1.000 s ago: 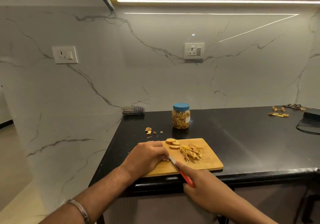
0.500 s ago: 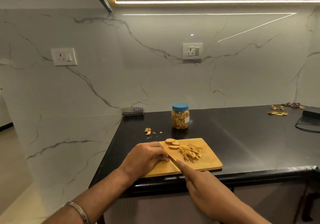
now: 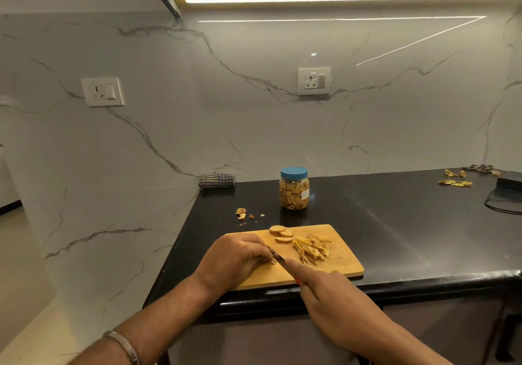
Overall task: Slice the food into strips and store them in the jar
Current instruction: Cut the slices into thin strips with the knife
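We are in the slicing step: our left hand (image 3: 237, 257) holds a food piece (image 3: 273, 261) with curled fingers on the cutting board (image 3: 343, 263), our right hand (image 3: 330, 297) grips the knife (image 3: 275, 254), and the next cut needs care near the fingertips, while the jar (image 3: 294, 189) stands closed behind.

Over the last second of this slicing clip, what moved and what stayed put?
The right hand has slid the knife forward along the cutting board, so its red handle is now nearly hidden. The left hand still pins the piece being cut. The strips, round slices and closed jar are unchanged.
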